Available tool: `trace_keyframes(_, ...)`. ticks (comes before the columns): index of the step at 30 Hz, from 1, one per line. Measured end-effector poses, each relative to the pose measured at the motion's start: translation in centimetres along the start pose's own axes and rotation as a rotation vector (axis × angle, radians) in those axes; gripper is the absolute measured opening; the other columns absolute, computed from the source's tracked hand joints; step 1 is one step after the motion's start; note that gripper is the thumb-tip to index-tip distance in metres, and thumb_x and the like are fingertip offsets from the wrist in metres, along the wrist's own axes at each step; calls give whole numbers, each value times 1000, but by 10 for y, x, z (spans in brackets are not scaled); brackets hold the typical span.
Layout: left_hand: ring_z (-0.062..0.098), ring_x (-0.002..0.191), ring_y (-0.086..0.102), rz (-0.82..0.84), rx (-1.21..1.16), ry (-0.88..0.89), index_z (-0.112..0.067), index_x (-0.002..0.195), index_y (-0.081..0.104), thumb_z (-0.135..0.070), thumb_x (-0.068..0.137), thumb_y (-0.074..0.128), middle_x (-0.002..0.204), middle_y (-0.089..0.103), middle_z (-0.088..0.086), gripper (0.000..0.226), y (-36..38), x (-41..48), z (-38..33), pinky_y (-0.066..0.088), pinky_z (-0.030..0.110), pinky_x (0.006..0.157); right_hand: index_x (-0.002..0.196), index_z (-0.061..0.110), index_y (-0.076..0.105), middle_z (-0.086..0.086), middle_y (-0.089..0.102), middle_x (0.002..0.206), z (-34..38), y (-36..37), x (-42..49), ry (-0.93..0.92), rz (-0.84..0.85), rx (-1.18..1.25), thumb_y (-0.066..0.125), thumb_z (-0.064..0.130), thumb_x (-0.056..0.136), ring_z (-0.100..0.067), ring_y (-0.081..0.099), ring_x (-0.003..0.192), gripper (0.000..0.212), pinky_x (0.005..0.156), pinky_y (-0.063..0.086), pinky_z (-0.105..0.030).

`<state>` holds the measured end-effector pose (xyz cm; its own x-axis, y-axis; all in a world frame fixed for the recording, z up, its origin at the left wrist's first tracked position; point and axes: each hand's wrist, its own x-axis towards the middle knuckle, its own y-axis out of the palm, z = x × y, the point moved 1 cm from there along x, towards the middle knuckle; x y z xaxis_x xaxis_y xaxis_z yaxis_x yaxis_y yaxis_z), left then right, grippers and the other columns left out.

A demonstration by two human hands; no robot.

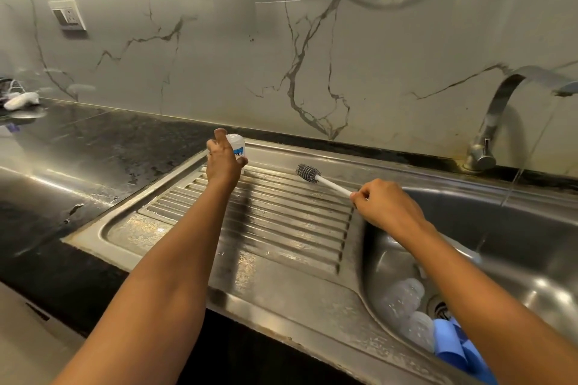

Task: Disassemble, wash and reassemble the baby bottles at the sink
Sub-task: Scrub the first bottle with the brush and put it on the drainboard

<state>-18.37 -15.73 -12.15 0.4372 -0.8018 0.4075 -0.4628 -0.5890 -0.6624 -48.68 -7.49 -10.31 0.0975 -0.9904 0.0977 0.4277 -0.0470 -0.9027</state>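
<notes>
Pinching brush (316, 178); left hand (220, 163) gripping bottle (237, 147)

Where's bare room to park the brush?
Ribbed drainboard is bare between the left hand and the basin; so is the flat steel strip in front. Black counter to its left is open too. Crowded: basin floor by the drain, holding clear bottles and blue parts.

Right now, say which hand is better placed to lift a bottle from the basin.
Right, probably: the right hand is at the basin's edge, nearer the bottles, though it grips the brush. The left hand holds a white container across the drainboard.
</notes>
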Motion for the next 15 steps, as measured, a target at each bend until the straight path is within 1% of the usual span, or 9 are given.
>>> trace_keyframes(2, 41, 119, 49, -13, 21, -15, -10, 132, 29, -17, 85, 71, 132, 37, 23, 63, -3, -2, -5, 48, 48, 97, 90, 17, 64, 1, 55, 68, -2, -3, -3, 15, -4, 0, 49, 37, 98, -11, 46, 53, 26, 47, 34, -24)
trace_keyframes(5, 46, 132, 33, -54, 73, 1, -8, 133, 30, -21, 85, 72, 143, 28, 28, 65, -9, -4, -21, 40, 53, 105, 90, 17, 64, 0, 53, 66, -7, -10, -9, 23, -10, 0, 48, 36, 98, -12, 44, 52, 27, 47, 35, -25)
trace_keyframes(9, 42, 138, 22, -68, 28, 96, -10, 132, 33, -20, 85, 71, 145, 27, 26, 62, -11, -22, -58, 33, 49, 111, 86, 17, 63, -2, 56, 68, -19, -28, -27, 70, -25, 3, 48, 35, 98, -14, 47, 54, 27, 48, 35, -26)
trace_keyframes(11, 40, 138, 24, -30, -16, 147, -11, 132, 35, -19, 85, 71, 145, 28, 25, 61, -8, -38, -80, 31, 47, 111, 87, 16, 64, -3, 56, 69, -29, -40, -38, 97, -35, -5, 48, 34, 98, -15, 47, 54, 27, 47, 33, -26)
trace_keyframes(15, 37, 127, 36, 118, -74, 257, -9, 129, 37, -17, 84, 72, 137, 34, 21, 58, 7, -73, -122, 40, 46, 104, 87, 15, 66, -3, 55, 66, -58, -59, -58, 191, -58, 1, 49, 34, 97, -16, 45, 52, 27, 48, 32, -27)
